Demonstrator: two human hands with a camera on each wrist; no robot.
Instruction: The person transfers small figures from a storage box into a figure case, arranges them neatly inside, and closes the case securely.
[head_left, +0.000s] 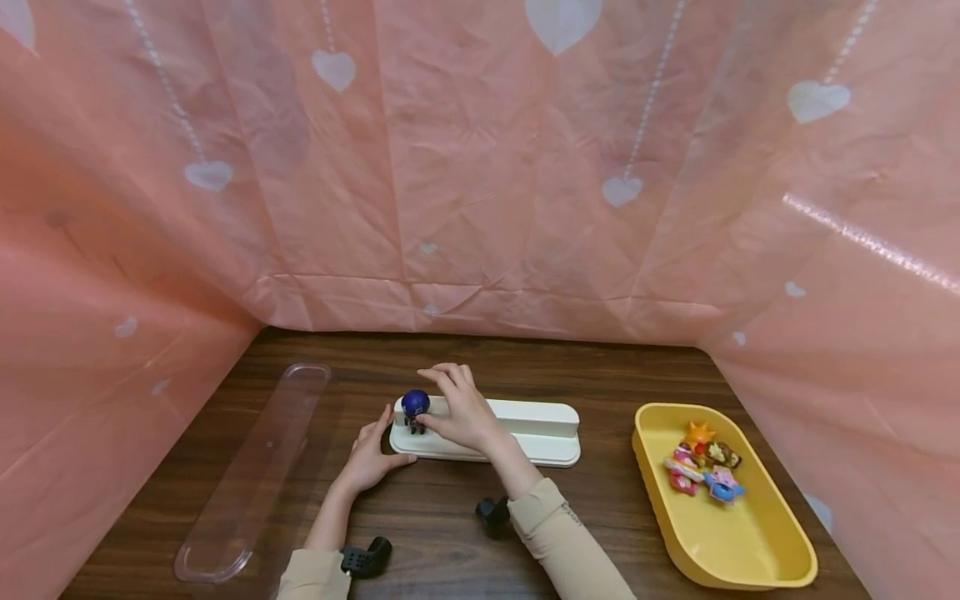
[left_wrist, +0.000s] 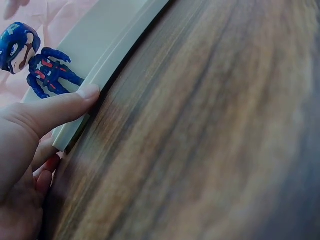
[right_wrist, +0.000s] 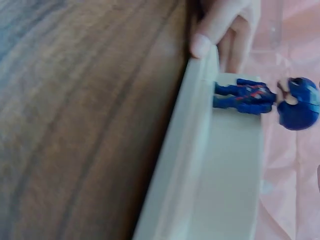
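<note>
The toy figure (head_left: pixel 416 405) stands on the white stand (head_left: pixel 536 426), just beside the right hand (head_left: pixel 467 415), whose grip is apart; the left hand (head_left: pixel 370 460) clamps the stand's end.

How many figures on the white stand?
1: the blue-helmeted figure, upright at the left end of the white stand. The right hand blocks part of the head view, but wrist views show no others.

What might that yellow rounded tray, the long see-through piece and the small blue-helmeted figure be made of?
Yellow rounded tray: likely moulded plastic, smooth, slightly glossy, evenly coloured. Long see-through piece: probably clear, glossy plastic; the dark wood-grain table shows through. Small blue-helmeted figure: perhaps plastic or vinyl; its helmet faintly shines.
</note>
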